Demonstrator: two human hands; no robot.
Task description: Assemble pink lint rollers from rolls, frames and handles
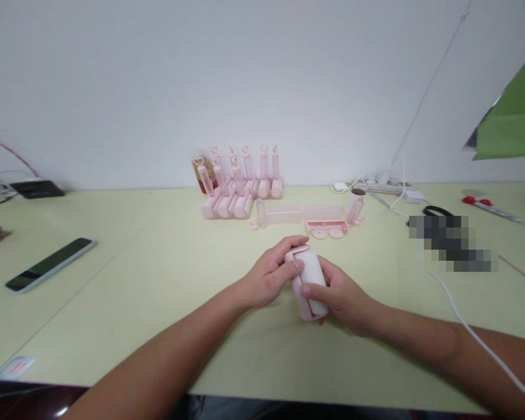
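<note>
Pink cases (pixel 225 205) are lying at back; left hand (pixel 271 275) is pinching one pink case (pixel 303 304) over the table (pixel 175 262), thumb opposing fingers. White cylinder (pixel 314 273) is sitting inside; right hand's (pixel 342 293) thumb is pressing it, fingers wrapping behind.

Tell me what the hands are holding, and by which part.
A pink case with a white cylinder in it: the left hand grips the far end, the right hand the right side, thumb across the cylinder.

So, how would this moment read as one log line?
left hand: holding pink case | right hand: holding same case | case: white cylinder in its opening | behind: pink pieces | far left: dark-screened device
</note>
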